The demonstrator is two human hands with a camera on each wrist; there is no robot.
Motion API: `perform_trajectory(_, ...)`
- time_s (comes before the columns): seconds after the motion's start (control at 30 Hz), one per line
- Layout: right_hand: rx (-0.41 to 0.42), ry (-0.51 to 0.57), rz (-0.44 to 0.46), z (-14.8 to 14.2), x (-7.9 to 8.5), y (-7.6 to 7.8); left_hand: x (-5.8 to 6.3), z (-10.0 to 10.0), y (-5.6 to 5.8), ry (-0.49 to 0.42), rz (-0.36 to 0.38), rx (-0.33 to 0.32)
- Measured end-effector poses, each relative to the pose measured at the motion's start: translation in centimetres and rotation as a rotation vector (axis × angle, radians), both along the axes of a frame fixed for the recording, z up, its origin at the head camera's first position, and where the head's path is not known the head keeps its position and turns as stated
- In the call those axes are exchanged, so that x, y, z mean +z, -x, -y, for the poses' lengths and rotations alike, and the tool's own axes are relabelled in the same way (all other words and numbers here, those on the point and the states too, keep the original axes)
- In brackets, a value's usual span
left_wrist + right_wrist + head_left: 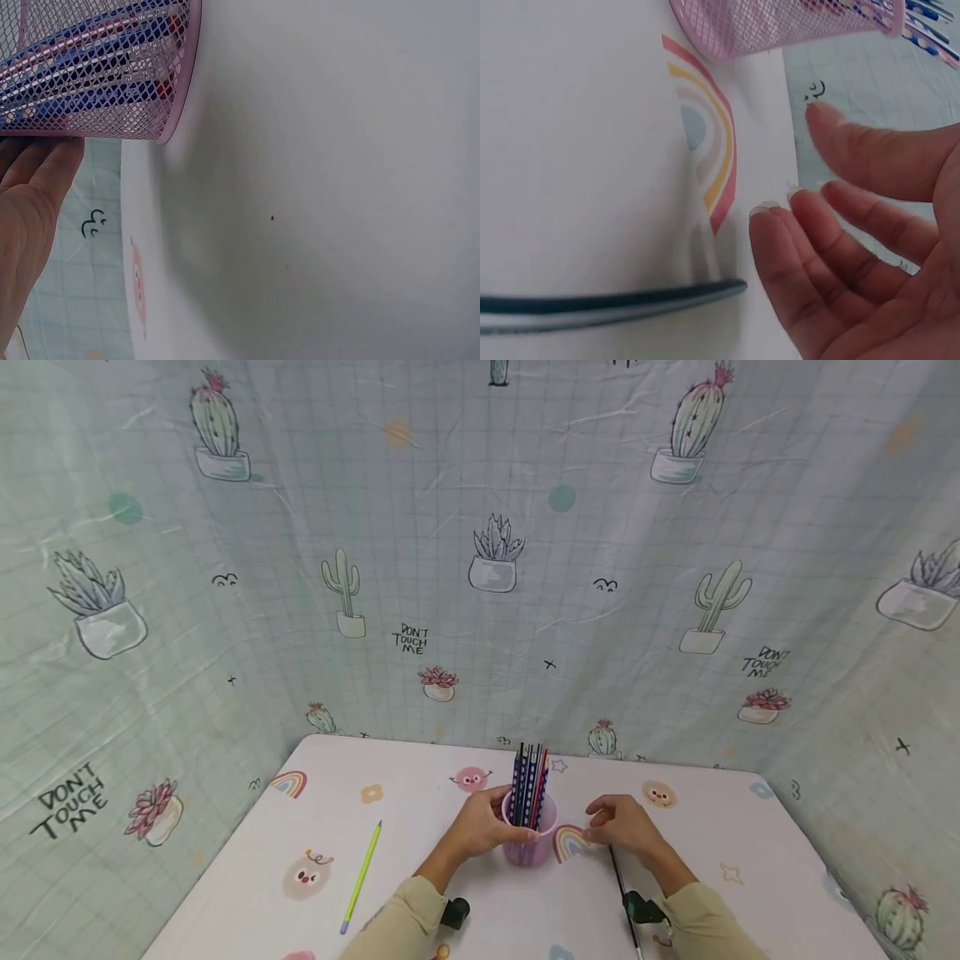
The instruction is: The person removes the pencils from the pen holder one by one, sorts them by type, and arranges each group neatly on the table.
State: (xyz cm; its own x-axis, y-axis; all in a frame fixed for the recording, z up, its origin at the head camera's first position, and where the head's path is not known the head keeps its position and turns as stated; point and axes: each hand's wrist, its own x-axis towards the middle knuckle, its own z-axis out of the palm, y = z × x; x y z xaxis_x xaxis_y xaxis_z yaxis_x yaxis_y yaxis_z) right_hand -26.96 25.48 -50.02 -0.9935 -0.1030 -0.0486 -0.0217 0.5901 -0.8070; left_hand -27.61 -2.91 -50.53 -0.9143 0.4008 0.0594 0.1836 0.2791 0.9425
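Observation:
My left hand (480, 823) grips a pink mesh pencil cup (528, 853), thumb along its near rim and fingers round its far left side. Blue-patterned pencils (527, 785), one with red on it, stand bunched in the cup; the left wrist view shows them through the mesh (90, 75). To the right of the cup, my right hand (626, 824) hovers low over the table with nothing in it. Its thumb is apart from its loosely bent fingers (776, 244). A slim black pencil-like stick (617, 870) lies on the table just beneath that hand, its dark rounded end near the fingertips.
A yellow-green pencil (363, 872) lies on the left part of the white table (420, 835), which has printed cartoon figures. Behind and at both sides hangs a cactus-print cloth (450, 635). Black wrist cameras (455, 912) sit at both sleeves.

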Motion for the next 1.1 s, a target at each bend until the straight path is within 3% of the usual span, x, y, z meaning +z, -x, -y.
perform_trajectory(0.2, 0.088, 0.101, 0.016, 1.7, 0.0, 0.3, -0.2, 0.0, 0.1, -0.008, 0.003, 0.000)
perform_trajectory(0.57, 0.262, 0.163, -0.045, 4.7, -0.4, 0.1, -0.2, 0.1, 0.1, -0.020, -0.034, -0.022)
perform_trajectory(0.87, 0.129, 0.135, -0.104, 8.0, -1.3, -0.6, -0.2, 0.2, 0.0, -0.040, -0.044, -0.019)
perform_trajectory(1.1, 0.117, 0.050, -0.185, 8.1, -1.3, -0.5, -0.3, 0.2, 0.2, -0.027, -0.054, -0.027)
